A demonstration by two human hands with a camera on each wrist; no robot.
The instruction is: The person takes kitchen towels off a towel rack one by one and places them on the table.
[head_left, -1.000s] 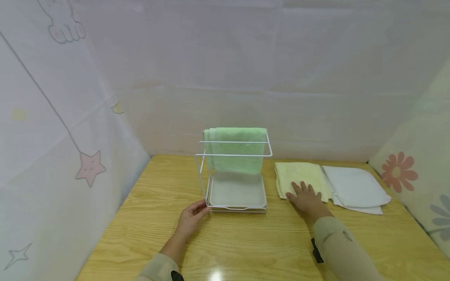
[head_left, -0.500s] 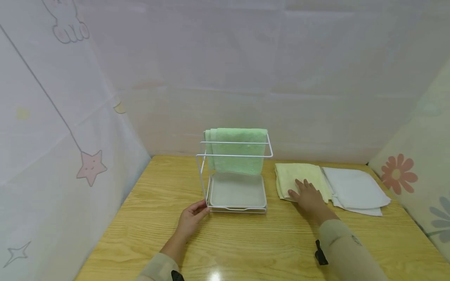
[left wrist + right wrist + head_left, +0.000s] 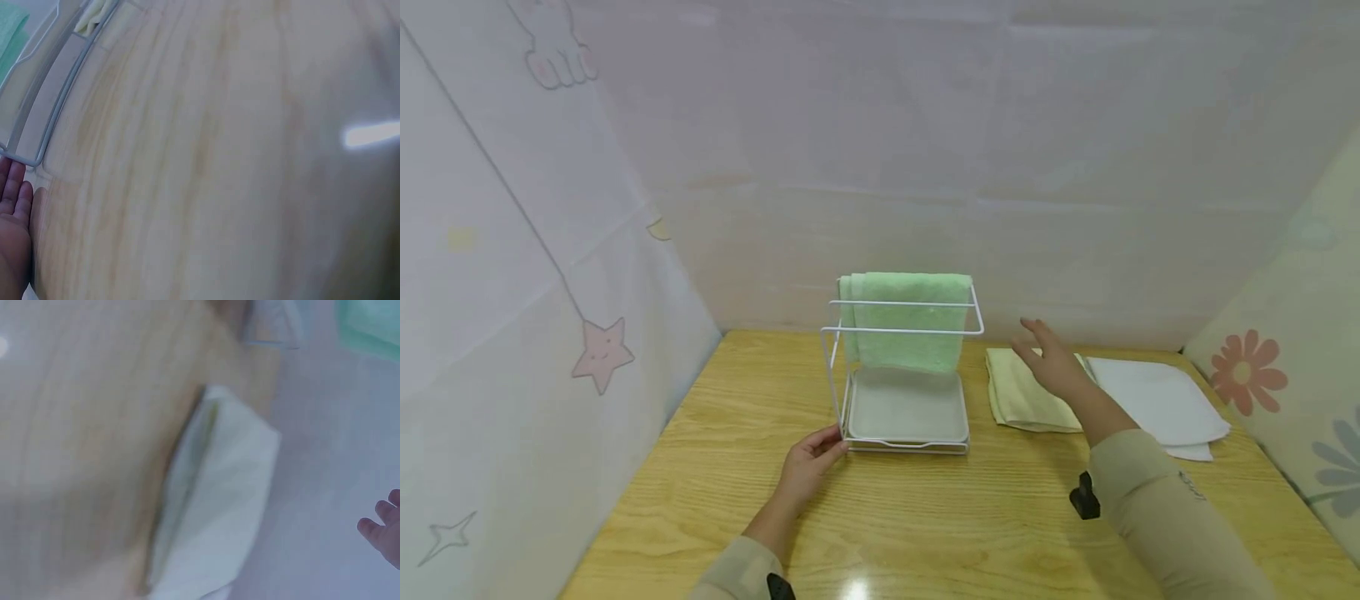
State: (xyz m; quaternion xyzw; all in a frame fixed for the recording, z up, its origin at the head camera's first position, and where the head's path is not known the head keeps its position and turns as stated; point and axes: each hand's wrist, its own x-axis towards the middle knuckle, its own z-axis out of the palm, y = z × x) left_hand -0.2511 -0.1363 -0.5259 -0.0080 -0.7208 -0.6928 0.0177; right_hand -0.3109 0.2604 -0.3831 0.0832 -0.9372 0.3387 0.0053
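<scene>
A white wire towel rack (image 3: 901, 332) stands on the table with a light green towel (image 3: 917, 350) draped over its rear bar. My left hand (image 3: 805, 467) holds the rack's front left bottom corner between thumb and fingers; the left wrist view shows fingertips (image 3: 15, 178) right at that corner. My right hand (image 3: 1052, 367) is raised over the folded pale yellow towel (image 3: 1033, 404), its fingers spread and nothing in them. In the right wrist view the yellow towel (image 3: 225, 494) lies well apart from the hand (image 3: 389, 531).
A light grey tray (image 3: 908, 404) sits in the rack's base. To the right of the yellow towel lies a folded white towel (image 3: 1157, 400). A printed cloth backdrop (image 3: 880, 167) rises behind the wooden table (image 3: 910, 525) and along both sides.
My right hand has lifted off the yellow towel and moved up and toward the back. The left hand has stayed at the rack's corner, and the rack and towels have not moved.
</scene>
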